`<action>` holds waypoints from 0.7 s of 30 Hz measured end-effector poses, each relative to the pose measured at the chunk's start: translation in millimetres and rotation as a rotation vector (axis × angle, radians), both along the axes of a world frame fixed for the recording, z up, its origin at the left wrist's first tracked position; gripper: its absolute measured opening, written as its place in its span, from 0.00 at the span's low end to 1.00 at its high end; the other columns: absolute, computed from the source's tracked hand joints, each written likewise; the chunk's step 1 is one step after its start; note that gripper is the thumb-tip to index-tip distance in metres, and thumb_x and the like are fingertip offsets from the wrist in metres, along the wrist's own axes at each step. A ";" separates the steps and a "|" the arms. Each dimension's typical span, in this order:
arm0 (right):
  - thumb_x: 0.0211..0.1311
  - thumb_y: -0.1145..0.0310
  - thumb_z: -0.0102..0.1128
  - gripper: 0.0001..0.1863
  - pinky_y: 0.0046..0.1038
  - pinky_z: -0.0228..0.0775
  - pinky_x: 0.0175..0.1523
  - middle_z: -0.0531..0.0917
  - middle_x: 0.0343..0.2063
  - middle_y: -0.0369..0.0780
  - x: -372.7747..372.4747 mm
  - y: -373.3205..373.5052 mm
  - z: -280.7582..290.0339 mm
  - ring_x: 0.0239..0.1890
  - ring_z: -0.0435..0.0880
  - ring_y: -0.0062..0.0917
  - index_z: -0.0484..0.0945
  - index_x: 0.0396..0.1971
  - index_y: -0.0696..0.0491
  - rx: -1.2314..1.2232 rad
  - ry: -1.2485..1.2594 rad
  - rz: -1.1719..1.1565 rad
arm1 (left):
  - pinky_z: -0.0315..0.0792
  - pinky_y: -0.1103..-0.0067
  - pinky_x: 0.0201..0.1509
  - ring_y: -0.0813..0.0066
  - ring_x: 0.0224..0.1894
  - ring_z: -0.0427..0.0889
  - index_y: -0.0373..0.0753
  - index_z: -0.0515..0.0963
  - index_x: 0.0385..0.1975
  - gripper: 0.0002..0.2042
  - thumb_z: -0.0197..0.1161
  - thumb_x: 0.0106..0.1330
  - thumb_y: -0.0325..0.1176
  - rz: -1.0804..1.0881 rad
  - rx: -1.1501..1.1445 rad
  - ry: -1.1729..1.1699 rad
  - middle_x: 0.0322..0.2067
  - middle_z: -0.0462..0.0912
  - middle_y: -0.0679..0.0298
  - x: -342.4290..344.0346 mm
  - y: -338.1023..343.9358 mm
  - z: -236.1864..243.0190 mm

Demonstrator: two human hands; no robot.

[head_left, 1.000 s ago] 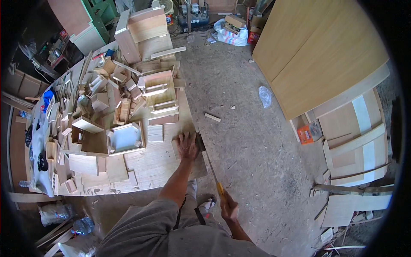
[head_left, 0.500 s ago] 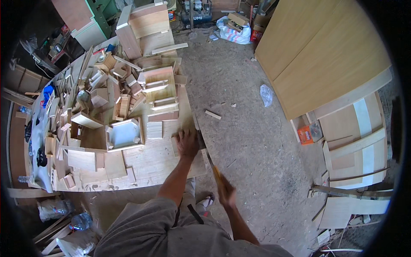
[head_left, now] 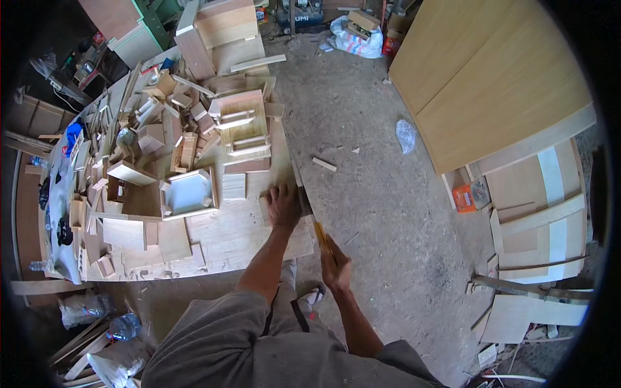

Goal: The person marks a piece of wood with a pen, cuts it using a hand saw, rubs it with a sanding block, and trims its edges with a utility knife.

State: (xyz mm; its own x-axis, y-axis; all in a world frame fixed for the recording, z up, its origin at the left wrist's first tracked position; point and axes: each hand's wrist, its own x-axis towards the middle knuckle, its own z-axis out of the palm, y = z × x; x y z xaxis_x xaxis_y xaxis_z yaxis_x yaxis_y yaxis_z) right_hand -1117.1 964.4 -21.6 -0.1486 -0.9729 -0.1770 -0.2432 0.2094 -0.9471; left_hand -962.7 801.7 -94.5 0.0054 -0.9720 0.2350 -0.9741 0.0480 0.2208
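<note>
My left hand (head_left: pixel 283 208) lies with fingers spread on a flat wood piece (head_left: pixel 264 210) at the right edge of a pale plywood worktop (head_left: pixel 226 249). My right hand (head_left: pixel 336 266), below and to the right of the left, is closed round the yellow handle of a saw (head_left: pixel 321 234); its metal blade reaches up to the board's edge beside my left fingers. Above and left of my left hand lie a small pale block (head_left: pixel 234 185) and an open shallow wooden box (head_left: pixel 187 194). Many loose wood offcuts and small box parts cover the left of the worktop.
Concrete floor (head_left: pixel 369 213) runs right of the worktop, with a plastic bag (head_left: pixel 405 136) and wood scraps. Large tan panels (head_left: pixel 485 77) and more boards (head_left: pixel 530 213) line the right side. A compressor (head_left: pixel 301 19) stands at the back; water jugs (head_left: pixel 124 326) sit lower left.
My right hand and the saw have moved up along the worktop edge, toward my left hand, which stays on the wood. The whole view has shifted slightly.
</note>
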 end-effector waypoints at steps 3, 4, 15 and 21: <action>0.66 0.71 0.55 0.21 0.22 0.70 0.35 0.84 0.35 0.40 -6.4 57.6 -17.4 0.31 0.76 0.18 0.73 0.56 0.64 -0.274 -0.110 -0.118 | 0.60 0.55 0.57 0.50 0.55 0.69 0.46 0.77 0.47 0.14 0.56 0.62 0.39 0.011 -0.046 0.048 0.47 0.74 0.57 -2.3 1.6 -4.7; 0.66 0.71 0.55 0.21 0.22 0.70 0.35 0.84 0.35 0.40 -8.9 55.3 -17.5 0.31 0.76 0.18 0.73 0.56 0.64 -0.274 -0.109 -0.116 | 0.60 0.55 0.57 0.50 0.55 0.68 0.47 0.76 0.48 0.15 0.56 0.62 0.38 0.005 -0.039 0.056 0.47 0.74 0.57 -2.5 3.2 -5.7; 0.64 0.71 0.53 0.19 0.28 0.73 0.51 0.83 0.44 0.53 -3.9 10.8 67.2 0.46 0.82 0.27 0.75 0.52 0.66 0.052 0.123 -0.014 | 0.59 0.56 0.59 0.52 0.53 0.68 0.48 0.76 0.48 0.15 0.55 0.62 0.38 0.039 -0.001 -0.024 0.47 0.73 0.57 1.4 3.0 -7.0; 0.61 0.70 0.57 0.22 0.29 0.74 0.46 0.84 0.38 0.53 14.9 -42.5 61.6 0.42 0.84 0.30 0.74 0.54 0.65 0.028 0.151 0.004 | 0.59 0.58 0.58 0.54 0.50 0.70 0.48 0.78 0.46 0.14 0.56 0.60 0.37 0.033 -0.047 -0.004 0.43 0.74 0.59 -2.2 5.2 -4.0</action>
State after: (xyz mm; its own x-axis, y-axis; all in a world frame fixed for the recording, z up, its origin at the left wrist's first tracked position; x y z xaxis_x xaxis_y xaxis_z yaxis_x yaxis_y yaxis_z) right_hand -1102.3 921.9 40.0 -0.1716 -0.9685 -0.1803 -0.3837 0.2342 -0.8932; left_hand -964.9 806.9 -98.4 0.0364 -0.9592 0.2803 -0.9763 0.0258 0.2149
